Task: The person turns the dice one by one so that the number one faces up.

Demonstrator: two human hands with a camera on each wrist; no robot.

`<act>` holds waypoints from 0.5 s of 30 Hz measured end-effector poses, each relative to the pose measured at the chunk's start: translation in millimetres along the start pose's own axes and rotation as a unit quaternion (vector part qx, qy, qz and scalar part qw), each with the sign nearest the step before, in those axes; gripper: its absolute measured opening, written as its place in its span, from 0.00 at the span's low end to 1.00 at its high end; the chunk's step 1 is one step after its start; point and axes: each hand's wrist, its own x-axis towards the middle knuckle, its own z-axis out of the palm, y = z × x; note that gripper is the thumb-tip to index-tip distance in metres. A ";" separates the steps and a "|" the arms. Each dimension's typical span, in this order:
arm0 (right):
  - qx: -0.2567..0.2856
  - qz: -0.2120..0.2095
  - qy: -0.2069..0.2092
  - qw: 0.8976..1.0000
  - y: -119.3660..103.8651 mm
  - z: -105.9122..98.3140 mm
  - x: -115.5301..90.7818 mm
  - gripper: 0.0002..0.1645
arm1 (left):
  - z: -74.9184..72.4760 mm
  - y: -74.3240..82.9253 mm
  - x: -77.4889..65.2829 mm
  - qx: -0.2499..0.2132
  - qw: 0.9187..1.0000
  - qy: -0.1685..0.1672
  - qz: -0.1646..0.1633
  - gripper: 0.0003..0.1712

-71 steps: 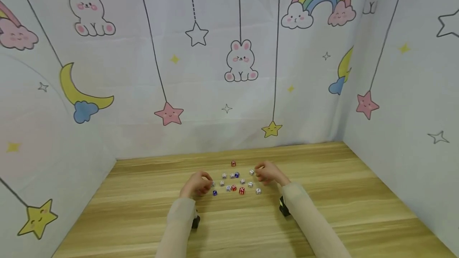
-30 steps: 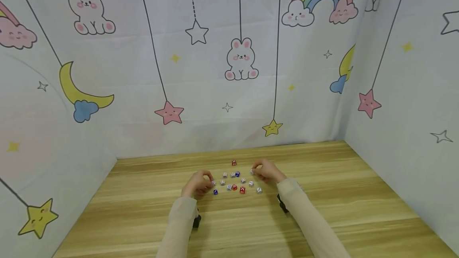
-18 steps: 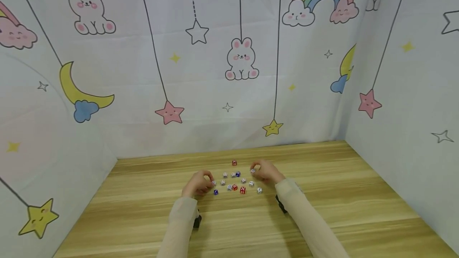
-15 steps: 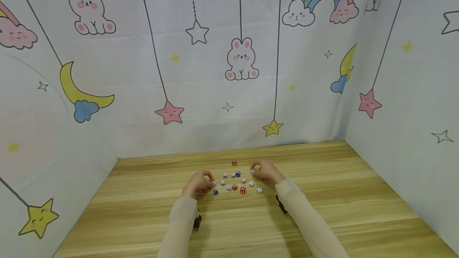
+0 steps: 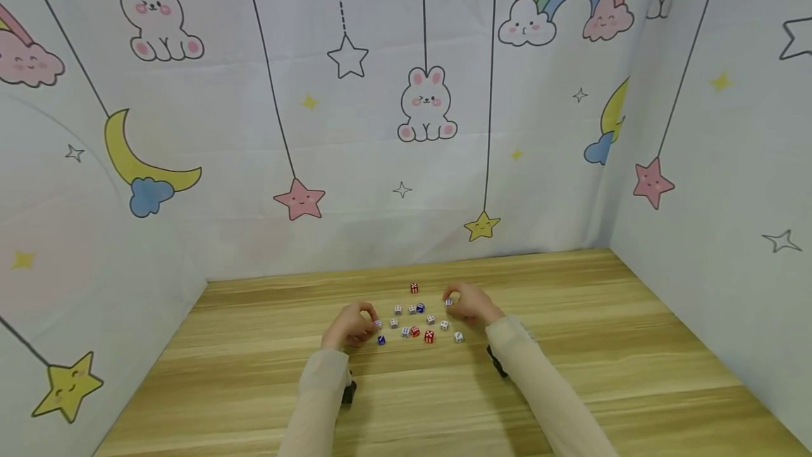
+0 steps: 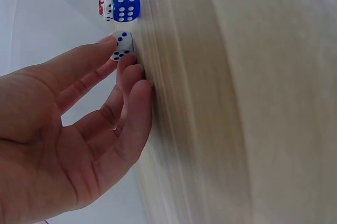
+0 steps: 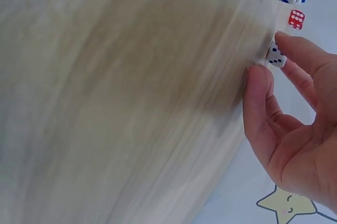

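Observation:
My left hand pinches a white die with blue pips between thumb and fingertips, low over the wooden table. Its other fingers are bent, with their tips near the wood. On the far right of the group, my right hand holds another white die between thumb and index finger; the index is partly hidden behind it. A blue die lies just in front of the left hand's fingertips. Between the hands several white dice are scattered, among them one white die near the middle.
Red dice stand in the group: one red die at the back and a larger-looking red die in front. A white die sits before the right hand. A patterned cloth wall closes the table's back and sides.
My right hand has come left onto the white die beside it and taken it between thumb and finger; the die has turned since. The left hand has stayed at its die.

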 end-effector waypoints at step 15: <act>0.082 -0.001 -0.013 0.997 13.0 1.6 3.8 0.08 | -2.6 -3.8 5.0 -0.006 1.000 -0.021 0.010 0.04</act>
